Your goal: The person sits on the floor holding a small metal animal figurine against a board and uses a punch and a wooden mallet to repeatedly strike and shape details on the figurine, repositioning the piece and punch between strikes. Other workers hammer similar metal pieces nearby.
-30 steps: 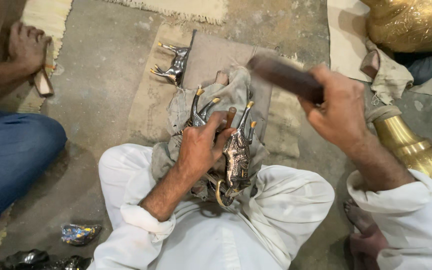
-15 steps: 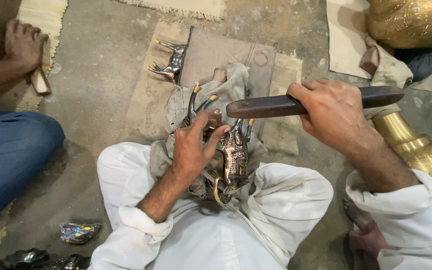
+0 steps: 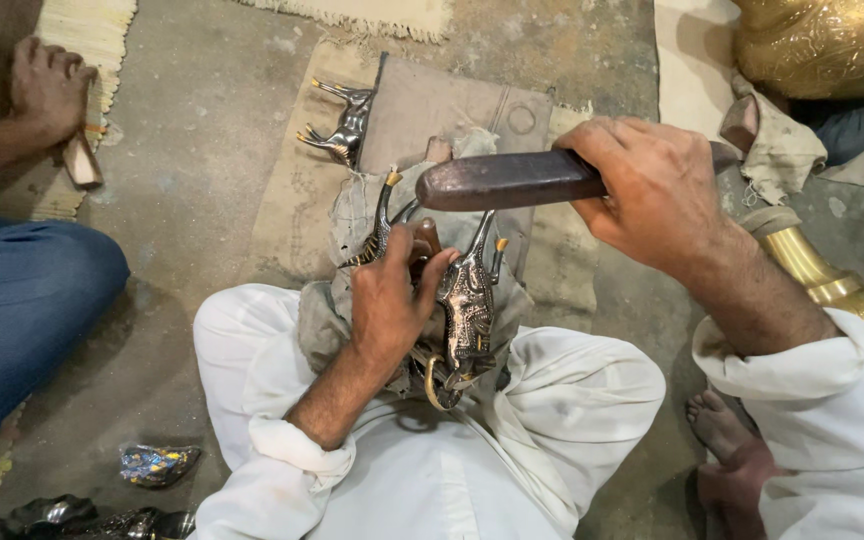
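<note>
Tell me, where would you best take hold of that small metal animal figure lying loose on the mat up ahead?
Probably around the body of the small metal animal figure, coming from above. It lies on its side on the mat, thin legs sticking out leftward, so the smooth rounded trunk is the thickest and most exposed part. The legs look too slender to grip safely.

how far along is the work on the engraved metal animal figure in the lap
Done: a similar silver animal figure lies aside on the mat. In hand: left hand steadies the engraved metal animal figure; right hand holds a dark wooden mallet above it. What's left cannot be told.
</note>
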`<state>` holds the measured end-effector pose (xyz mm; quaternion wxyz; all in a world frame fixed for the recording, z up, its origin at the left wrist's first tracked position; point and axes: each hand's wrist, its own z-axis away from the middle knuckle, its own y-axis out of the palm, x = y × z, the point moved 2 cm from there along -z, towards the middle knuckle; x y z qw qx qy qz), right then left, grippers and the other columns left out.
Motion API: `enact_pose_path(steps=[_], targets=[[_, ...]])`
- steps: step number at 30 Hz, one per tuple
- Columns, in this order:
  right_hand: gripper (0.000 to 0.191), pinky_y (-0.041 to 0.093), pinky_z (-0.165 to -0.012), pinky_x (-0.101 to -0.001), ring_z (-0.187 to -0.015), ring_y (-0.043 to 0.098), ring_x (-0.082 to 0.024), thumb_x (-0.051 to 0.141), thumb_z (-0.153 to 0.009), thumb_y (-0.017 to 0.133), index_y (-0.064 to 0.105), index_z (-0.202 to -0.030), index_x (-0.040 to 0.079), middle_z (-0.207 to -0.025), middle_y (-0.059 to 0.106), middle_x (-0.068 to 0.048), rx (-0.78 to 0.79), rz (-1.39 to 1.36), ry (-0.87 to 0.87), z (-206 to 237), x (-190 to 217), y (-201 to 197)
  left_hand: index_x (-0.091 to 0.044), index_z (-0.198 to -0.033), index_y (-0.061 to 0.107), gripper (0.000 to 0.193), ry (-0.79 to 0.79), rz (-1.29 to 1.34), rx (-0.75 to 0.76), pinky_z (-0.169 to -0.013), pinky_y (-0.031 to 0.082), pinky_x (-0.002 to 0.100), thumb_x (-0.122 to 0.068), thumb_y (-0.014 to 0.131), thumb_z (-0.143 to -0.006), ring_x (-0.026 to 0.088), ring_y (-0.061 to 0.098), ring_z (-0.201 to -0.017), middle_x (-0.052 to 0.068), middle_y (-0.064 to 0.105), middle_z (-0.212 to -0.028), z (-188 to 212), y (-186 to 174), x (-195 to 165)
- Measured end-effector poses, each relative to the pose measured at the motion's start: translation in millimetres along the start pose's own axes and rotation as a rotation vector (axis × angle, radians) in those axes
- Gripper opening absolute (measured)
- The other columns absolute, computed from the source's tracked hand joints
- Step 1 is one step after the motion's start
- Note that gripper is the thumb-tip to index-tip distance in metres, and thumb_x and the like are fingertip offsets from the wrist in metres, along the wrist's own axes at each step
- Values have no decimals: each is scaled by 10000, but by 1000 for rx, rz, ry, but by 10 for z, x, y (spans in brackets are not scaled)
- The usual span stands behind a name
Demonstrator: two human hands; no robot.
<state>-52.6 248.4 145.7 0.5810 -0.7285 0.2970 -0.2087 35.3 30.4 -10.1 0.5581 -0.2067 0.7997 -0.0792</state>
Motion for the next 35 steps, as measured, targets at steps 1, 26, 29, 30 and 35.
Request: enact_pose_path(steps=[1,26,29,30,35], targets=[[361,545,-805,-417,-932,703,-300,144,-857,748,646,-1198,85,-1026,707,-94,-29,0,-30,-33,6,-40,-16,-1126,563,280,7,-7,-4,-604,605,388,-177,742,-982,280,788,-745,136,764,-874,3,1,-5],[326,551,-735,-414,-861,719,-272,47,-776,721,691,-1091,124,-899,735,-52,173,290,-10,-270,142,-55,-15,-1056,553,271,15,-50,-27,-565,564,433,-176,756,-975,342,762,-695,168,756,-813,-23,5,5],[329,534,-805,-446,-881,691,-310,75,-843,725,641,-1160,61,-928,697,-113,56,24,147,-239,50,-118,-18,-1101,565,265,28,-1,-55,-599,599,409,-165,745,-975,323,786,-742,160,760,-842,3,38,-15],[304,534,-790,-446,-885,698,-302,67,-847,726,647,-1140,87,-916,706,-94,123,108,108,-246,66,-83,-15,-1100,568,273,-3,-19,-38,-583,589,414,-164,758,-972,331,781,-736,166,759,-835,19,43,-4],[340,529,-829,-463,-948,706,-317,84,-782,746,642,-1106,97,-942,719,-96,62,83,59,-282,100,-89,-4,-1141,549,321,17,-15,-28,-613,596,413,-153,760,-952,329,784,-773,163,772,-867,-14,38,28]])
